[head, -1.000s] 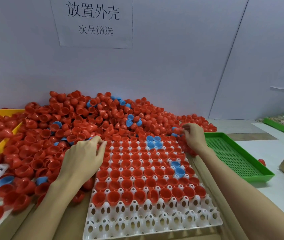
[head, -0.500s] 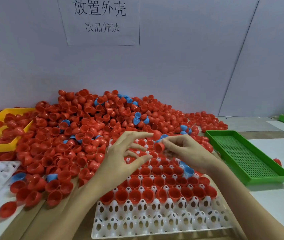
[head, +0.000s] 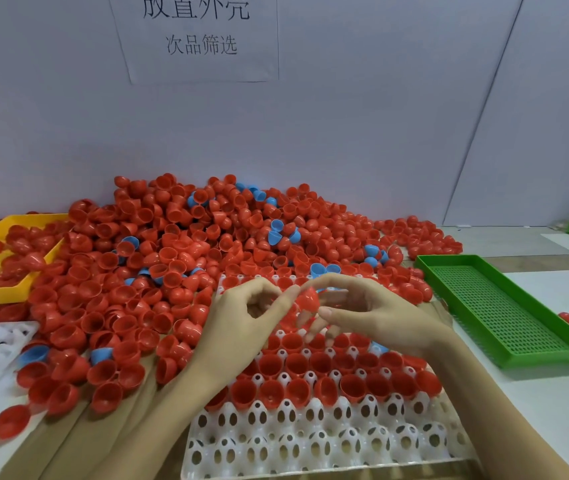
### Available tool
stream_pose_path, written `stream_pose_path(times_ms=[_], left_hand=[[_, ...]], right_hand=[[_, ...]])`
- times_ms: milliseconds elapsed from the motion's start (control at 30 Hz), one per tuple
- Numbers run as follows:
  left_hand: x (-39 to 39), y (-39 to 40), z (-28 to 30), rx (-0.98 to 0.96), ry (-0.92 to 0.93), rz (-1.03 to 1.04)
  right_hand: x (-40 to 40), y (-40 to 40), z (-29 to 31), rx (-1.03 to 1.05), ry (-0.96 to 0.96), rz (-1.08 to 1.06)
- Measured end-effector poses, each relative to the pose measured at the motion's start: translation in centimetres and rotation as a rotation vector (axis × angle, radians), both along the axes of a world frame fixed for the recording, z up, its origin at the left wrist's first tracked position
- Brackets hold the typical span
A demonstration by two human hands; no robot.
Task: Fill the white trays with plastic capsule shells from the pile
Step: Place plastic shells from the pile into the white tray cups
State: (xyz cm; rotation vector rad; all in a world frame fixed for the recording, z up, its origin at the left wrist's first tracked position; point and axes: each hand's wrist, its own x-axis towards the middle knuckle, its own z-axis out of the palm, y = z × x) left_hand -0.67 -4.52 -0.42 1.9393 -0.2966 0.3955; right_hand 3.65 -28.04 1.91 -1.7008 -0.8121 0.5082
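As both hands were brought together from the pile (head: 206, 244) | red shell (head: 307, 300) pinched by right hand (head: 373, 313) | left hand (head: 241, 317) loosely curled, nothing held | white tray (head: 328, 441) nearly filled.

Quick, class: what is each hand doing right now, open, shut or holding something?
Left hand: fingers curled, fingertips at the red capsule shell; whether it grips cannot be told.
Right hand: pinches that red capsule shell above the white tray.

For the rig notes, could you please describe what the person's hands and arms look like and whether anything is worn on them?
Both the left hand and right hand are bare: no gloves, rings, watch or bracelets show. Both forearms are uncovered down to the frame edge, with no sleeves in view.
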Motion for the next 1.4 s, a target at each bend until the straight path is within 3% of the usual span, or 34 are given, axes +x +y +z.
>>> stream_pose_path(times_ms=[200, 433, 533, 800, 967, 1100, 1267, 1400], left_hand=[[-0.2, 0.0, 0.0, 0.014, 0.008, -0.027], [-0.3, -0.1, 0.2, -0.120, 0.143, -0.122], [-0.2, -0.1, 0.1, -0.143, 0.183, -0.144], [0.5, 0.4, 0.6, -0.207, 0.162, -0.167], [0.5, 1.0, 0.6, -0.133, 0.133, -0.217], [1.3, 2.4, 0.7, -0.062, 0.096, -0.133], [2.7, 5.0, 0.1, -0.115, 0.033, 0.114], [2.9, 5.4, -0.6, -0.062, 0.037, 0.137]], right_hand=[[-0.6, 0.4, 0.1, 0.000, 0.004, 0.009], [-0.6, 0.3, 0.1, -0.038, -0.005, -0.036], [-0.4, 0.4, -0.2, 0.032, 0.075, 0.000], [-0.3, 0.6, 0.8, 0.063, 0.074, 0.003], [-2.1, 3.0, 1.3, -0.060, -0.118, -0.106], [-4.5, 5.2, 1.6, -0.121, -0.322, -0.210], [-8.8, 8.9, 1.2, -0.368, -0.513, -0.087], [-10.0, 11.5, 0.2, -0.526, -0.665, -0.033]])
